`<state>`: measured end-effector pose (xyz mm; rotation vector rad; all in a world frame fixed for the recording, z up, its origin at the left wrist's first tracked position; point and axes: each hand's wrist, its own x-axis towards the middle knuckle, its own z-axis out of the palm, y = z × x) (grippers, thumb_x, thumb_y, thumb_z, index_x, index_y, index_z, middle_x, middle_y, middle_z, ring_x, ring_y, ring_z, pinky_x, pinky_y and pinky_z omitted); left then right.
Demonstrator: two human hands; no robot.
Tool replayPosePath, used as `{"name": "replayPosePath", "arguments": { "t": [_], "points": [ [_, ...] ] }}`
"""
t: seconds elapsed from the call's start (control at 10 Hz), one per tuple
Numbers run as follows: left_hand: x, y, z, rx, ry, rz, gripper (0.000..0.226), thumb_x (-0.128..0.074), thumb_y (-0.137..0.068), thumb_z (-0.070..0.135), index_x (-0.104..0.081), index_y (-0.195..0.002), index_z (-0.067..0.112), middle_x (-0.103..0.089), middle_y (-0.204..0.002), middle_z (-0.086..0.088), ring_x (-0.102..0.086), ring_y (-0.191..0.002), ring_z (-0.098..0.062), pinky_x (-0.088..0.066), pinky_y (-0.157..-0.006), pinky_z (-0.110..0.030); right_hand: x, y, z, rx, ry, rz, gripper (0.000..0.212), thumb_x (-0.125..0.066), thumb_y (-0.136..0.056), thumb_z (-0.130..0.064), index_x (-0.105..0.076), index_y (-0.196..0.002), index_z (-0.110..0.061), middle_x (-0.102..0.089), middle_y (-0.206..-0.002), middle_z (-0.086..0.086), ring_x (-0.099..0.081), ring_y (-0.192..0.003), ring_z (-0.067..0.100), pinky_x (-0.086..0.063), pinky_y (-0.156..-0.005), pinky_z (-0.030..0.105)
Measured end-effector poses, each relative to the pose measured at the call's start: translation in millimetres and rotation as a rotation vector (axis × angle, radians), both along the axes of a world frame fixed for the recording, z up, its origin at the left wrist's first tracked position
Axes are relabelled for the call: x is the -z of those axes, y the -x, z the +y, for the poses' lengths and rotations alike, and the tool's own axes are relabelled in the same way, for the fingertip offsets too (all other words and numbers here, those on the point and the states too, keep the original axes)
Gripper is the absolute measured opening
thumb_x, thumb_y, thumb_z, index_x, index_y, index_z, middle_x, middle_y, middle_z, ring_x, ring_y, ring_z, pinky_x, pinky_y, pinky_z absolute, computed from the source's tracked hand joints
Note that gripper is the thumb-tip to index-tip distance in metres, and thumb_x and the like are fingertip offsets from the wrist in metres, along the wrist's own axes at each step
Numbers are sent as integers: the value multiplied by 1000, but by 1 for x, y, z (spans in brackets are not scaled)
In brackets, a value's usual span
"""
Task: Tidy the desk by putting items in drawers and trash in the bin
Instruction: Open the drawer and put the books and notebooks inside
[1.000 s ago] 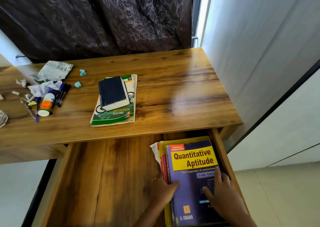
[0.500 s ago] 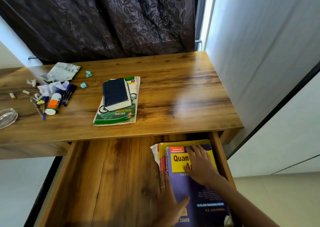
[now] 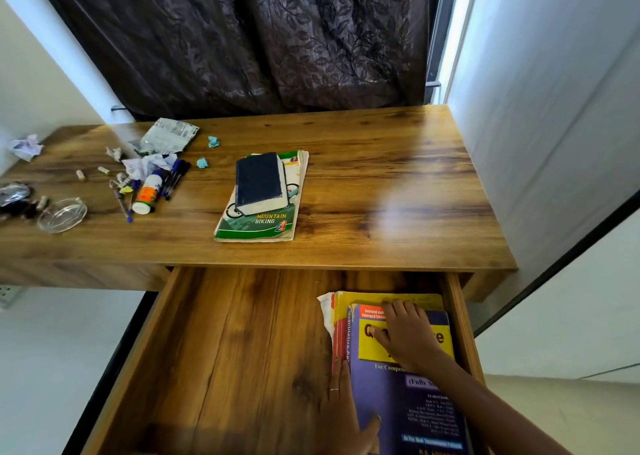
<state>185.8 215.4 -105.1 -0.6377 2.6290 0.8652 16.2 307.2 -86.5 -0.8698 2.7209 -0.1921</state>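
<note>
The wooden drawer [image 3: 225, 350] is pulled out under the desk [image 3: 381, 191]. At its right side lies a stack of books, with the purple Quantitative Aptitude book [image 3: 408, 406] on top. My right hand [image 3: 407, 333] lies flat on the book's yellow title panel. My left hand [image 3: 346, 416] presses flat against the stack's left edge, thumb on the cover. On the desk a dark blue book [image 3: 258, 182] rests on a green Mountain Biking book [image 3: 258, 226]. Pens [image 3: 175, 177], a glue bottle [image 3: 147, 194] and paper scraps [image 3: 149, 163] lie at the left.
A glass dish [image 3: 62, 213], a crumpled wrapper [image 3: 169, 135], two teal scraps [image 3: 207, 151] and a paper ball [image 3: 26, 146] sit on the desk's left part. A dark curtain [image 3: 259, 38] hangs behind. A white wall [image 3: 554, 108] closes the right side.
My right hand slid from the book's lower right up to its title panel. My left hand flattened along the stack's left edge. The view tilted up and left.
</note>
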Motion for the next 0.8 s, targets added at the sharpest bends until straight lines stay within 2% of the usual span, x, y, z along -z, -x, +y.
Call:
{"name": "replayPosePath", "arguments": {
  "t": [0.1, 0.2, 0.3, 0.4, 0.5, 0.6, 0.7, 0.8],
  "points": [
    [-6, -1, 1, -30, 5, 20, 94, -46, -88, 49, 21, -147, 19, 20, -156, 4, 5, -147, -16, -3, -117, -28, 5, -3, 2, 27, 69, 25, 63, -41, -90, -57, -44, -135, -14, -54, -130, 5, -50, -121, 23, -39, -102, 36],
    [-9, -5, 3, -49, -91, 54, 87, -44, -87, 58, 19, -144, 38, 17, -157, 5, 4, -147, -15, 0, -116, -26, 6, -3, 1, 66, 85, -19, 64, -40, -92, -55, -35, -142, -15, -47, -137, 4, -42, -128, 22, -31, -109, 36],
    [-3, -10, -3, -63, -68, 218, 74, -8, -79, 78, 27, -137, 48, -23, -154, 9, -30, -140, -10, -11, -114, -21, 4, -5, -3, 95, 92, -59, 61, -41, -93, -51, -29, -144, -19, -40, -141, 1, -34, -132, 19, -23, -113, 35],
    [3, -17, -26, 26, -83, 130, 77, 4, -86, 68, -20, -144, 23, -47, -123, 12, -63, -99, 2, -37, -98, -13, -4, -10, -12, 97, 128, -88, 54, -42, -95, -46, -29, -142, -24, -38, -141, -3, -32, -132, 16, -24, -111, 31],
    [-18, -3, -40, -83, -245, 137, 76, -13, -70, 89, -31, -130, 47, -40, -138, 14, -50, -121, -2, -42, -104, -27, -14, -17, -28, 88, 272, -62, 36, -47, -95, -36, -50, -129, -24, -52, -127, -2, -45, -120, 18, -36, -99, 32],
    [-28, 0, -63, -130, -177, 294, 48, -52, -82, 58, -34, -126, 49, -41, -132, 25, -43, -121, 2, -35, -93, -14, -28, -20, -54, 96, 443, -80, 25, -45, -89, -31, -66, -101, -22, -66, -101, -1, -57, -98, 21, -45, -81, 32],
    [-42, 7, -105, -231, -316, 391, 31, -53, -88, 46, -45, -118, 48, -46, -125, 29, -51, -105, 9, -37, -81, -10, -51, -22, -87, 121, 555, -69, 26, -44, -84, -26, -68, -92, -20, -67, -93, -4, -58, -92, 18, -44, -77, 29],
    [-62, 18, -153, -251, -247, 500, 24, -44, -83, 57, -51, -105, 49, -52, -115, 30, -54, -99, 10, -46, -80, -15, -77, -18, -126, 137, 626, -67, 17, -53, -89, -14, -68, -97, -16, -64, -96, -4, -57, -92, 14, -46, -79, 28]
  ]
}}
